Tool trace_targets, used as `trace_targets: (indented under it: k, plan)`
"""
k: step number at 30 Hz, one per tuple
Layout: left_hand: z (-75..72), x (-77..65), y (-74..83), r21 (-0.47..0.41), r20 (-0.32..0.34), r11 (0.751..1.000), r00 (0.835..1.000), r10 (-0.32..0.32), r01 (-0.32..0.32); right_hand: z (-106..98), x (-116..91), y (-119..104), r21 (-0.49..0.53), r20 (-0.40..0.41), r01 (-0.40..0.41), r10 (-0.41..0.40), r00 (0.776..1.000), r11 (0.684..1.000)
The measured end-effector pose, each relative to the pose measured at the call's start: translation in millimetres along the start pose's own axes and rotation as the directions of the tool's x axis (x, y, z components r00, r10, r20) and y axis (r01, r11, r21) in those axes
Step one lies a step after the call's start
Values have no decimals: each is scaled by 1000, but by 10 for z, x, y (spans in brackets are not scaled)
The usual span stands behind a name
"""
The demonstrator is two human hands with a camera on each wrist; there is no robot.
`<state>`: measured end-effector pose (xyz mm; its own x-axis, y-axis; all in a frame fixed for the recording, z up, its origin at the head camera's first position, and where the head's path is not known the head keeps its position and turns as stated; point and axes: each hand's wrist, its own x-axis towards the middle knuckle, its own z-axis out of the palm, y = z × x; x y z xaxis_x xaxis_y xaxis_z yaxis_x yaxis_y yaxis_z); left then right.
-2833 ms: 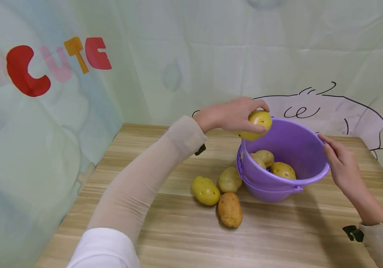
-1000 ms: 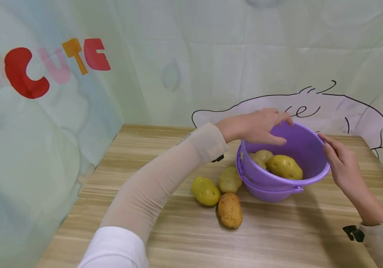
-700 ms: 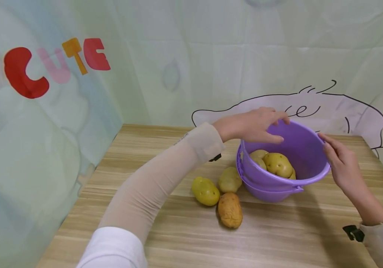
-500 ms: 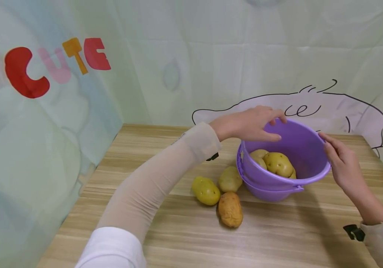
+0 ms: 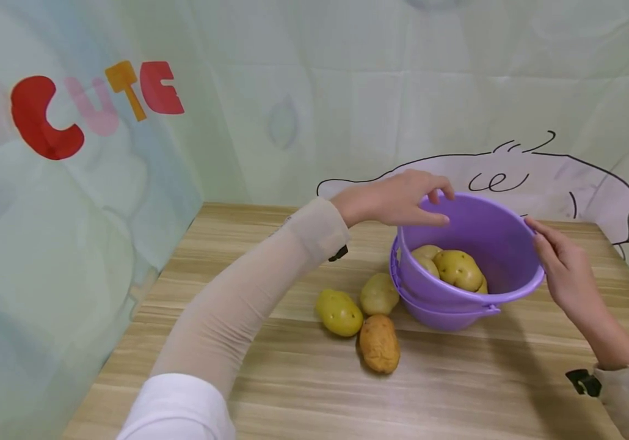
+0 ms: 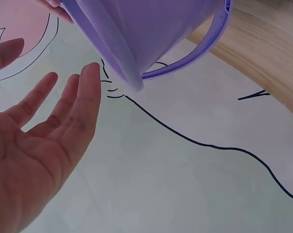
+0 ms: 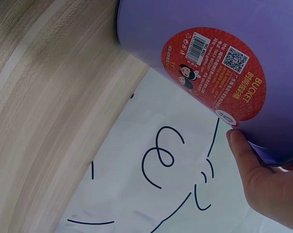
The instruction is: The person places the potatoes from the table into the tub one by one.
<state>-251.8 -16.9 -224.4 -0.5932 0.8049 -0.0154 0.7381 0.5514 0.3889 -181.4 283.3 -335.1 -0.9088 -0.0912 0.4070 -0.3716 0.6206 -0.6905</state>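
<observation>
With the right hand [image 5: 570, 272], grasping the rim of a purple bucket [image 5: 474, 308] at its right side. With the left hand [image 5: 399, 198], clasping nothing: released, thumb and fingers parted, beside the bucket's upper left rim and apart from it in the left wrist view. On the wood-grain tabletop [image 5: 292, 397], the bucket itself, mouth facing the head camera, handle [image 6: 200, 56] hanging along the outside. Inside, a yellow potato [image 5: 459, 269] lying uppermost, with paler potatoes [image 5: 425, 264] to its left, partly hidden by the rim. Just left of the bucket, clustered on the tabletop: a pale potato [image 5: 379, 293], a brighter yellow potato [image 5: 339, 313] and a wrinkled orange-brown potato [image 5: 379, 344] nearest the head camera. On the bucket's outer wall, a red oval label [image 7: 217, 73] printed "BUCKET". Behind everything, a pale backdrop [image 5: 303, 85] bearing colourful "CUTE" lettering [image 5: 47, 131].
</observation>
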Motion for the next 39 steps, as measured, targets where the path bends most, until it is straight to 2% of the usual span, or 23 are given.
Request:
trace_targets:
  k: [13,19,29,35,39]
  plan:
    - [-61,-257,-183,-127,-34,991,998,-49,44,-10,7,22,7,19,20,-20,1000,1000]
    - [-94,-400,-231,-118,-36,990,995,-88,84,-10,-2,15,10,23,26,-26,999,1000]
    - [-94,-639,-354,-112,-69,990,993,-98,90,-5,2,15,1,13,31,-31,999,1000]
    - [-68,-742,-429,-116,-64,987,991,-115,107,-3,1,19,-5,-1,33,-33,999,999]
    - [-48,-812,-432,-78,-50,990,991,-120,116,1,-6,8,-9,6,28,-28,1000,1000]
